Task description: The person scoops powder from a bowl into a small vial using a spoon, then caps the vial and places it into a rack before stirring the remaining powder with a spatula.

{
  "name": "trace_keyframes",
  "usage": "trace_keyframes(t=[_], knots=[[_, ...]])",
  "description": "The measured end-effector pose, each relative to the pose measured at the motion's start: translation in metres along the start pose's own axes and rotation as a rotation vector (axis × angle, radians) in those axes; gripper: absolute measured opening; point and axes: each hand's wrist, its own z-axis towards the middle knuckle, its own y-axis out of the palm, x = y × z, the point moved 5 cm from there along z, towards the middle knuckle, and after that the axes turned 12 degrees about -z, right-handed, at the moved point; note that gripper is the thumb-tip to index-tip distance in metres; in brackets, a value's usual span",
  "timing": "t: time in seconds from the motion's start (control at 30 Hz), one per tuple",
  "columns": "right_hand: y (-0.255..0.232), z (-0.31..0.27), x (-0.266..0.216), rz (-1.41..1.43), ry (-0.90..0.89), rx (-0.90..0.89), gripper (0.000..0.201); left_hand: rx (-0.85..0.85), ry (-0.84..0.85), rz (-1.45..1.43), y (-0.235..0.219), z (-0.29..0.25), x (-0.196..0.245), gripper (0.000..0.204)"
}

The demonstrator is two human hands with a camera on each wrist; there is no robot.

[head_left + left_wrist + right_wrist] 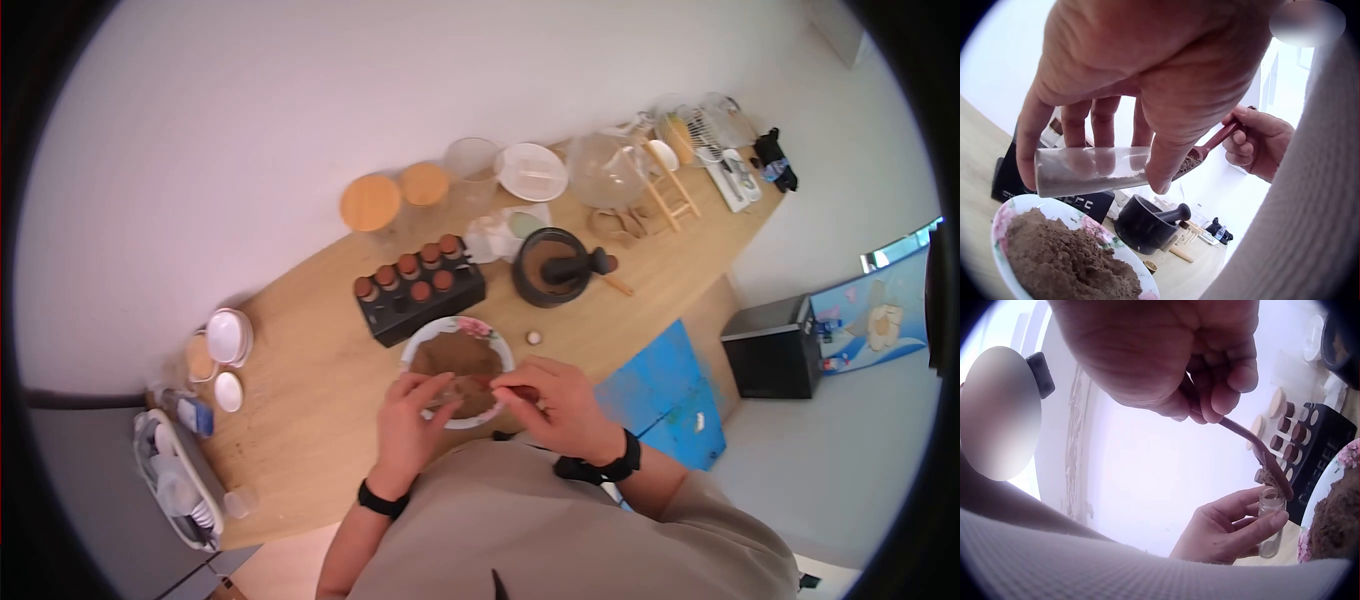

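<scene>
**Powder-laden spoon [1244,432] meets glass tube [1085,178] near the bowl [483,326]**

Your left hand [408,430] pinches the clear tube between thumb and fingers, close by the flowered bowl, which holds a heap of brown powder [1063,256]. Your right hand [560,405] grasps the dark red spoon by its handle, its loaded end at the tube's mouth.

Close behind the bowl, a black rack [425,308] of brown-topped tubes crowds you. To its right stands a dark mortar [525,288], its pestle [567,271] leaning inside, and a small round cap [534,338] lies on the bare wood of the table [330,400] in front of it. Along the wall you have two wooden-lidded jars [370,202], a white plate [532,172] and a small wooden ladder-like frame [683,205]; white dishes [229,336] sit off to the left.

In the left wrist view your thumb covers the tube's mouth, so you can't judge there whether the spoon touches the rim. From above, your fingers hide most of both pieces. Your right fingers mask the handle's end in the right wrist view, where the bowl is cut off by the edge and the rack's lettering is only partly readable.
</scene>
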Motion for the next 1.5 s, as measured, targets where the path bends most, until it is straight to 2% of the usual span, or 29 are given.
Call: trace_keyframes(t=[0.07, 0.17, 0.23, 0.37, 0.53, 0.77, 0.87, 0.93, 1.07, 1.13, 1.27, 1.43, 1.5], knots=[[0.003, 0.003, 0.003, 0.055, -0.017, -0.006, 0.009, 0.011, -0.039, 0.014, -0.002, 0.003, -0.003, 0.042], [0.01, -0.002, 0.012, 0.152, 0.049, 0.023, 0.009, 0.039, 0.03, 0.017, -0.006, 0.001, -0.002, 0.042], [0.012, -0.005, 0.021, 0.162, 0.082, 0.056, 0.008, 0.013, -0.023, -0.07, -0.005, 0.002, -0.001, 0.042], [0.007, -0.003, 0.015, 0.143, 0.076, 0.048, 0.008, 0.029, -0.019, -0.067, -0.004, 0.001, -0.003, 0.041], [0.007, 0.002, 0.003, 0.016, -0.006, 0.003, 0.009, 0.029, 0.01, 0.043, -0.001, 0.001, 0.001, 0.04], [0.005, 0.004, -0.005, -0.064, -0.075, 0.001, 0.011, 0.028, 0.005, 0.023, 0.0, 0.001, 0.001, 0.039], [0.007, 0.006, -0.012, -0.106, -0.167, 0.005, 0.013, 0.038, 0.04, 0.086, 0.001, 0.001, 0.002, 0.039], [0.01, 0.006, -0.015, -0.149, -0.233, 0.032, 0.014, 0.063, 0.129, 0.16, 0.001, 0.001, 0.006, 0.039], [0.01, 0.005, -0.008, -0.07, -0.165, 0.006, 0.014, 0.056, 0.099, 0.146, 0.0, 0.001, 0.007, 0.039], [0.008, 0.004, -0.005, -0.051, -0.076, -0.024, 0.012, 0.053, 0.041, 0.086, 0.0, 0.001, 0.005, 0.039], [0.008, 0.003, -0.004, -0.06, -0.068, -0.016, 0.012, 0.052, 0.024, 0.061, 0.0, 0.001, 0.004, 0.039], [0.014, 0.004, -0.018, -0.243, -0.266, 0.026, 0.018, 0.061, 0.074, 0.103, 0.002, 0.003, 0.009, 0.038], [0.015, 0.004, -0.018, -0.241, -0.274, 0.02, 0.019, 0.067, 0.096, 0.118, 0.003, 0.004, 0.009, 0.038]])
